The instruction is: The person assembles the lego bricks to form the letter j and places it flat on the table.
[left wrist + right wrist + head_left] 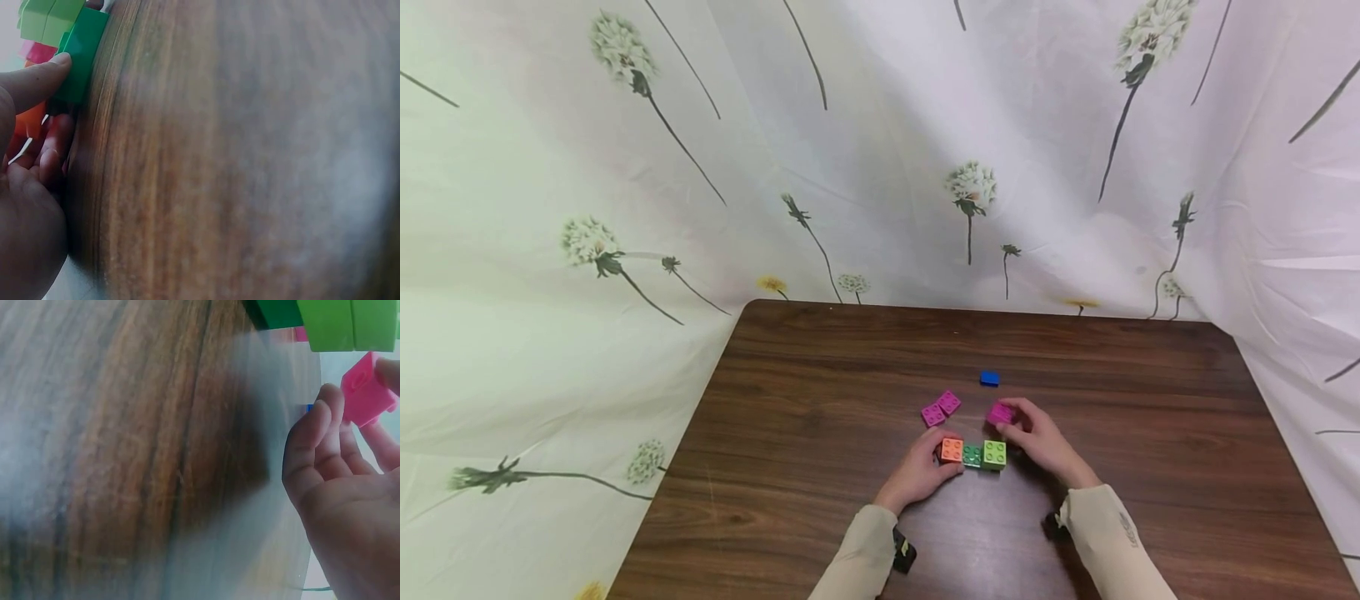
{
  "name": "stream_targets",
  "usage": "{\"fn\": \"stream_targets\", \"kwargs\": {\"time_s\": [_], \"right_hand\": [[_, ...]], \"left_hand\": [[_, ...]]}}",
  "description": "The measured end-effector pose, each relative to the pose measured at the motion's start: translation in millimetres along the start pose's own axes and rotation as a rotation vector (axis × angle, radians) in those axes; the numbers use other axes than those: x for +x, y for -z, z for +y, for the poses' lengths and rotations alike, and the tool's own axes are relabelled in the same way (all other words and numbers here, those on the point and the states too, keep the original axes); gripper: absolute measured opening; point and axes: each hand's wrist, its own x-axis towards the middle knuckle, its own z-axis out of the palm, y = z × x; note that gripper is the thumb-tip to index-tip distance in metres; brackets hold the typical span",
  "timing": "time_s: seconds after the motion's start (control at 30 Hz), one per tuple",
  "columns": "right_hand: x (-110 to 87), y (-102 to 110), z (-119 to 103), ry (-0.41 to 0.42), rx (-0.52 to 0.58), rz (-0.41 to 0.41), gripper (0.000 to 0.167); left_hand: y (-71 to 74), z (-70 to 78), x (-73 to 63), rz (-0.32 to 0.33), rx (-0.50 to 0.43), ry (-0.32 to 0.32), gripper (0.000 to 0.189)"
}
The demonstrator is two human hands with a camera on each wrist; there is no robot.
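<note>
My left hand (920,472) grips the left end of a small toy brick build, its thumb against a dark green brick (86,53). An orange brick (952,450) forms the left end, and a lime green brick (995,452) rises at the right end. The lower green brick (972,456) shows its studs between them. Just behind the lime end, my right hand (1039,437) pinches a pink brick (367,394) between thumb and fingers. That brick is tilted, and its hollow underside partly shows in the right wrist view.
Two pink bricks (933,414) lie corner to corner behind the left hand. Farther back is a blue brick (989,378). The brown wooden table (820,375) ends at a flower-printed cloth (895,208) at the back and sides.
</note>
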Motion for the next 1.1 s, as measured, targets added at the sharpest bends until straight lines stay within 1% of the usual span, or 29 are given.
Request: {"fn": "stream_targets", "kwargs": {"time_s": [0.3,0.53,0.73,0.9,1.1], "right_hand": [[-11.8,2.0,-9.1,0.009,-0.008,-0.019,0.043],[-18.3,1.9,-13.8,0.076,-0.013,-0.06,0.04],[-24.0,-0.5,-20.6,0.065,-0.027,-0.075,0.04],[-25.9,-1.1,-22.8,0.05,-0.067,-0.077,0.037],[-28.2,-0.8,-25.2,0.114,-0.137,-0.076,0.037]], "left_hand": [[0.1,0.4,0.1,0.005,-0.007,-0.001,0.04],[-0.8,0.2,0.1,0.011,-0.011,0.0,0.04],[-0.8,0.8,-0.6,0.013,-0.001,-0.015,0.041],[-0.8,0.8,-0.4,0.014,-0.002,-0.014,0.041],[-0.7,0.8,0.3,0.01,-0.011,-0.006,0.041]]}}
